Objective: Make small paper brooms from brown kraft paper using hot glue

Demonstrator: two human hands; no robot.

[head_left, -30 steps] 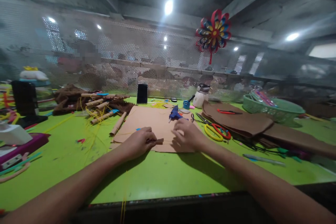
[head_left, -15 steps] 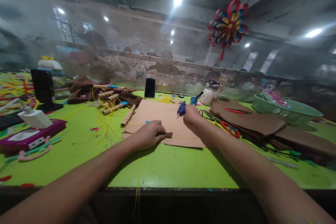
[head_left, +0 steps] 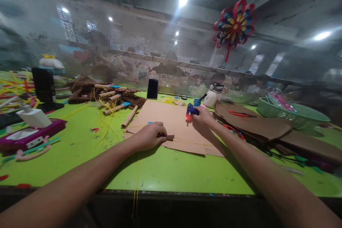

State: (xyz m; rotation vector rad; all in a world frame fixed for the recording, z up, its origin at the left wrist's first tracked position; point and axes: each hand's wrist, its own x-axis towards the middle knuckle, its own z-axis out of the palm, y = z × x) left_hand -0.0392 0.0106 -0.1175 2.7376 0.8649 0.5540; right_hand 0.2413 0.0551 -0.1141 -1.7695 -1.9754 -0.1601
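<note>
My left hand (head_left: 151, 136) is closed on a narrow folded strip of brown paper (head_left: 170, 138), whose end sticks out to the right of the fingers. Beneath it lie flat sheets of brown paper (head_left: 165, 108), with a yellow string (head_left: 191, 140) running across them. My right hand (head_left: 203, 114) grips a small dark-blue glue gun (head_left: 191, 109) over the sheets. Its red nozzle points down, and the fingers partly hide the body.
Rolled paper tubes (head_left: 129, 117) with tangled yellow string lie left. A phone (head_left: 152, 89) stands behind the sheets. At right are a white jug (head_left: 212, 96), a blue pot (head_left: 197, 102), more brown sheets (head_left: 256, 123) and a green basket (head_left: 299, 112). A purple power strip (head_left: 57, 128) sits left.
My right hand has moved slightly right with the glue gun, which has turned so that its red nozzle shows, pointing down. My left hand has stayed almost in place on the folded paper strip.
</note>
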